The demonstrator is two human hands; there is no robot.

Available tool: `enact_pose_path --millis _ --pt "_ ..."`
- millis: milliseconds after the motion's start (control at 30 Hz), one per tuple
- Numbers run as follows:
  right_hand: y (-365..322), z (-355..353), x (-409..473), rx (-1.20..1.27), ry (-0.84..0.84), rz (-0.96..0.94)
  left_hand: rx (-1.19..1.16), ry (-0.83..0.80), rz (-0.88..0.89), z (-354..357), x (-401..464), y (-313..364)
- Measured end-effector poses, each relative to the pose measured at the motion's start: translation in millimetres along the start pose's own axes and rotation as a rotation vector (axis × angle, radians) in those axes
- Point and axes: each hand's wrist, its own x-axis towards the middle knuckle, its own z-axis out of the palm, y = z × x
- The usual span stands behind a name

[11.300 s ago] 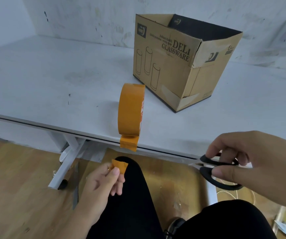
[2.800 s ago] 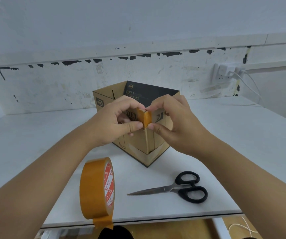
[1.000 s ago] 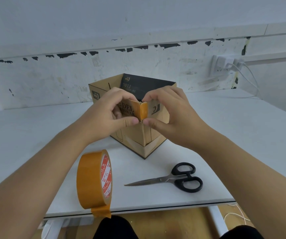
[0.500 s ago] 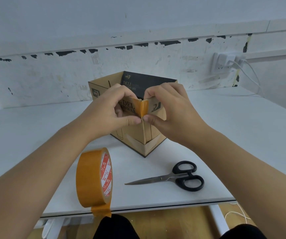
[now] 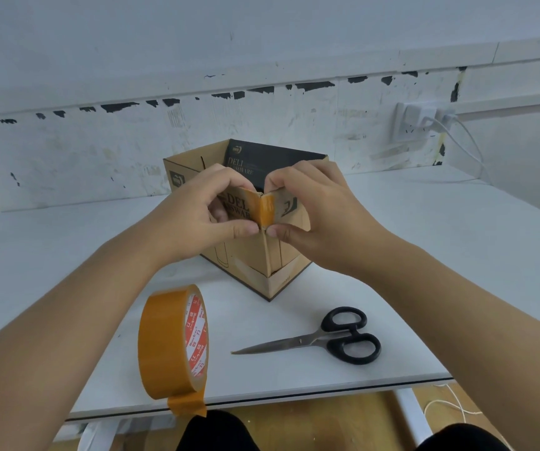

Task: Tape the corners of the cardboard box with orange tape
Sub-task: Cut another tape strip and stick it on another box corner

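An open cardboard box (image 5: 255, 255) printed "DELI GLASSWARE" stands on the white table, one vertical corner turned toward me. A short piece of orange tape (image 5: 266, 210) wraps the top of that near corner. My left hand (image 5: 197, 216) grips the box's left wall beside the tape, thumb tip at the corner below the tape. My right hand (image 5: 320, 219) grips the right wall the same way, thumb meeting the left thumb. The orange tape roll (image 5: 172, 345) stands on edge at the table's front, its loose end hanging over the edge.
Black-handled scissors (image 5: 327, 336) lie shut on the table (image 5: 424, 255) right of the roll, blades pointing left. A wall socket with a white plug and cable (image 5: 424, 123) is at the back right. My dark-clothed knees show below the table edge.
Both hands stay on the box's near top corner; the thumbs have pressed slightly lower along the orange tape piece. Roll and scissors have not moved.
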Motion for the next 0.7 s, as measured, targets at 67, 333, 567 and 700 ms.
enact_pose_path --millis 67,333,567,700 --pt "-2.0 3.7 0.8 0.0 0.04 0.025 0.008 0.031 -0.002 3.5 0.9 -0.1" --pt "-3.5 -1.6 5.5 0.016 -0.028 0.023 -0.005 -0.008 -0.005 0.8 -0.7 -1.9" --pt "-6.4 7.4 6.3 -0.013 0.032 0.066 0.007 0.028 0.019 5.7 -0.7 -4.7" --pt "-4.0 2.1 6.7 -0.015 -0.007 0.044 0.013 0.007 0.023 3.9 -2.5 -4.7"
